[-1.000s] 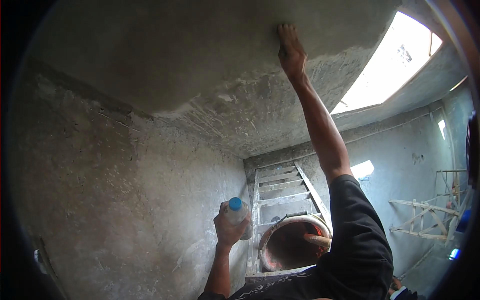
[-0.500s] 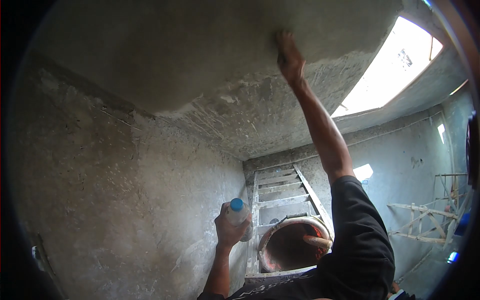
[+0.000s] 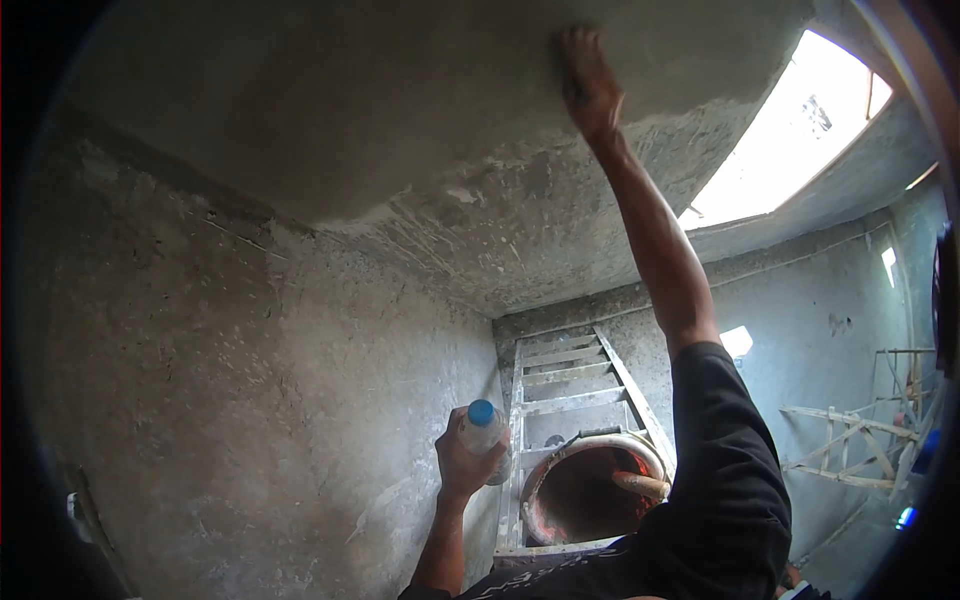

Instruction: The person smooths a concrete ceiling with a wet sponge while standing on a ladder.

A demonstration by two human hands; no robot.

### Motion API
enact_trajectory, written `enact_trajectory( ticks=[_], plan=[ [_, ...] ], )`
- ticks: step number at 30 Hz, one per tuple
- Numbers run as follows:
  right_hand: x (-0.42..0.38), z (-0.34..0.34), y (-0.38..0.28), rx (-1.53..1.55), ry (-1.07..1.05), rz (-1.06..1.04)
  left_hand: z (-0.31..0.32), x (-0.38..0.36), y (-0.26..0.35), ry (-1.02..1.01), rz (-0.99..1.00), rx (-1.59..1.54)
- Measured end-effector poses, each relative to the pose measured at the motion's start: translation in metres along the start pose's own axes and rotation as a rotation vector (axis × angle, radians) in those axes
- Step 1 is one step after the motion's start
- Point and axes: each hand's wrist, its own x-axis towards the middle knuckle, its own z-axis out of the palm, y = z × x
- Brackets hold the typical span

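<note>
My left hand [image 3: 465, 455] is wrapped round a clear plastic bottle [image 3: 484, 432] with a blue cap, held upright beside the ladder. My right hand [image 3: 594, 88] reaches up and presses against the smooth grey plaster of the ceiling [image 3: 420, 110]. Its fingers look bent over a dark-edged thing at the palm, which the hand mostly hides. Below the raised arm, a bucket [image 3: 535, 500] caked with mortar rests by the ladder rungs. A pale, rounded handle [image 3: 640, 486] sticks up inside the bucket.
A mortar-spattered ladder [image 3: 570, 405] leans at the far corner. To the left rises a rough plastered wall [image 3: 200, 380]. A bright opening [image 3: 790, 130] cuts through the upper right. Pale scaffold frames [image 3: 850, 445] stand at the right.
My right hand has slid a little upward and to the right along the ceiling. The bottle stays in my left hand, and the view has shifted slightly.
</note>
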Motion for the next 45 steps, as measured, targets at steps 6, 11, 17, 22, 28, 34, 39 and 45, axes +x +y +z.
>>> enact_trajectory(
  ticks=[6, 11, 17, 22, 28, 34, 39, 45],
  plan=[
    [-0.034, -0.032, -0.011, 0.256, -0.248, 0.064, 0.002, 0.002, 0.013, 0.02, 0.03, 0.04],
    [0.03, -0.019, 0.003, 0.083, 0.01, -0.046, 0.003, -0.001, 0.01, -0.015, -0.001, 0.067],
    [-0.072, -0.006, 0.016, 0.029, -0.365, -0.192, 0.006, -0.002, 0.007, -0.039, -0.006, 0.047],
    [-0.052, -0.03, -0.003, 0.13, -0.348, -0.049, 0.003, -0.001, 0.008, -0.021, 0.02, 0.067],
    [0.007, -0.006, 0.003, 0.004, -0.053, -0.112, 0.007, 0.0, 0.009, -0.011, 0.02, 0.035],
    [-0.074, -0.028, -0.002, -0.019, -0.359, -0.054, 0.004, -0.001, 0.014, -0.027, 0.014, 0.027],
    [-0.006, -0.027, -0.008, 0.009, -0.12, -0.073, 0.002, -0.002, 0.011, -0.053, -0.005, 0.049],
    [-0.061, 0.025, -0.005, 0.069, -0.209, -0.157, 0.004, 0.0, 0.013, -0.039, 0.025, 0.06]
  ],
)
